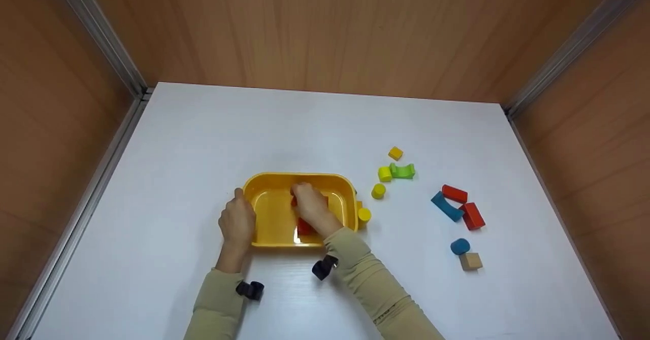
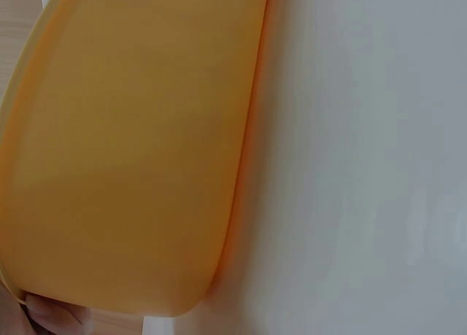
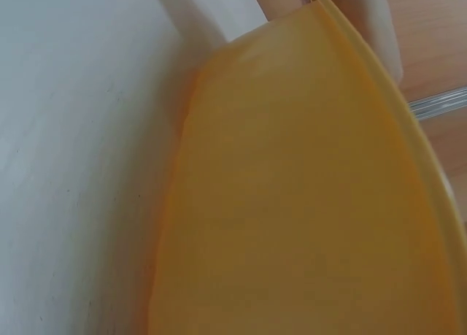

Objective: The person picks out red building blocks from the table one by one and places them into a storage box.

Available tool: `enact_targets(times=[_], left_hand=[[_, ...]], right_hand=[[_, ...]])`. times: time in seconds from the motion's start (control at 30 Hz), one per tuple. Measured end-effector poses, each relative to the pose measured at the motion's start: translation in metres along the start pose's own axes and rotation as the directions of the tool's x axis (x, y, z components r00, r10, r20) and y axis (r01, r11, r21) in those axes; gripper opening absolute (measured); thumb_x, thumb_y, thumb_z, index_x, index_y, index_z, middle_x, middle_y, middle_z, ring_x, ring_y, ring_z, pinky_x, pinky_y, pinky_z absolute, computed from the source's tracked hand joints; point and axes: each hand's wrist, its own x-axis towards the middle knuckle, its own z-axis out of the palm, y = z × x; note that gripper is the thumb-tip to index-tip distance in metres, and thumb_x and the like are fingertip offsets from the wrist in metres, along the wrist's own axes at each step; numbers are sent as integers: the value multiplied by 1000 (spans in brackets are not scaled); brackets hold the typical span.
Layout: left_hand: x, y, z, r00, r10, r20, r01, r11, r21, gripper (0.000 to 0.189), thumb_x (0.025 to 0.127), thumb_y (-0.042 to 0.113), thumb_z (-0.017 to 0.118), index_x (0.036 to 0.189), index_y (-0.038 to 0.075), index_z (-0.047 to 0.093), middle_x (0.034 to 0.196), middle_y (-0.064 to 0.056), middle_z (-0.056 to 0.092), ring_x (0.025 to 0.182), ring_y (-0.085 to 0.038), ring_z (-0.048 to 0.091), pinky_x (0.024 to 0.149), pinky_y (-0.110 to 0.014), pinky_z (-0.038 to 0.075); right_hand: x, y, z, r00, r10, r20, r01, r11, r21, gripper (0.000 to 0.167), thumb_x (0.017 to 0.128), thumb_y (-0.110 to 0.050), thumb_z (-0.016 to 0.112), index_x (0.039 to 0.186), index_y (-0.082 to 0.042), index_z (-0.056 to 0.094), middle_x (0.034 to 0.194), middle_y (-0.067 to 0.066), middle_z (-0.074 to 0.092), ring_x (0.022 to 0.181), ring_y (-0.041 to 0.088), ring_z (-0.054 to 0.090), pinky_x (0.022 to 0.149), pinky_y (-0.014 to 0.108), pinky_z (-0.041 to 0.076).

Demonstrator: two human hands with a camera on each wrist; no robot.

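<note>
A yellow tray (image 1: 274, 213) with rounded corners stands on the white table. At its left end my left hand (image 1: 237, 223) grips the rim; in the left wrist view its fingers (image 2: 51, 314) show below the tray's corner. My right hand (image 1: 312, 208) reaches down inside the tray with curled fingers. A red block (image 1: 294, 201) shows at its fingertips, held by them and mostly covered. Beside it in the tray lies another red block (image 1: 305, 227), partly hidden by the hand and wrist. In the right wrist view the tray's outer wall (image 3: 292, 182) fills most of the picture.
Right of the tray stand yellow cylinders (image 1: 364, 215), a green curved block (image 1: 402, 171) and a yellow cube (image 1: 395, 153). Further right lie a blue curved block (image 1: 447, 207), red blocks (image 1: 473, 216), a blue cylinder (image 1: 460, 246) and a plain wooden cube (image 1: 471, 261). Wooden panels (image 1: 325, 30) enclose the table.
</note>
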Motion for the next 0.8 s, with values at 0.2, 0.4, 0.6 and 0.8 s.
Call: enact_targets(times=[0.2, 0.4, 0.6, 0.8], left_hand=[[0, 0, 0, 1000, -12, 2, 12, 1000, 6, 19, 89, 2, 41, 105, -7, 46, 73, -21, 58, 56, -28, 56, 45, -40, 44], [0, 0, 0, 1000, 5, -14, -5, 1000, 2, 16, 89, 1, 41, 101, -7, 46, 70, -21, 58, 54, -30, 56, 43, -40, 43], [-1, 0, -1, 999, 44, -31, -44, 999, -2, 13, 88, 0, 41, 97, -7, 47, 64, -17, 55, 47, -23, 51, 39, -34, 41], [-1, 0, 0, 999, 28, -28, -28, 1000, 7, 14, 88, 1, 41, 99, -7, 47, 67, -19, 57, 52, -27, 55, 42, -38, 43]], right_hand=[[1, 0, 3, 1000, 8, 13, -7, 999, -53, 9, 75, 2, 58, 71, -5, 59, 68, 7, 58, 65, 21, 56, 57, 30, 45], [0, -1, 6, 1000, 17, 16, -15, 994, -109, 13, 78, 0, 53, 67, -7, 56, 69, 8, 59, 64, 23, 58, 56, 32, 45], [-1, -2, 7, 1000, -1, 17, 3, 993, -122, 15, 81, 1, 50, 69, -6, 56, 71, 10, 61, 67, 24, 59, 57, 33, 47], [-3, -2, 7, 1000, -11, 29, 15, 988, -156, 12, 82, -1, 50, 74, -5, 58, 74, 11, 60, 70, 24, 59, 60, 33, 47]])
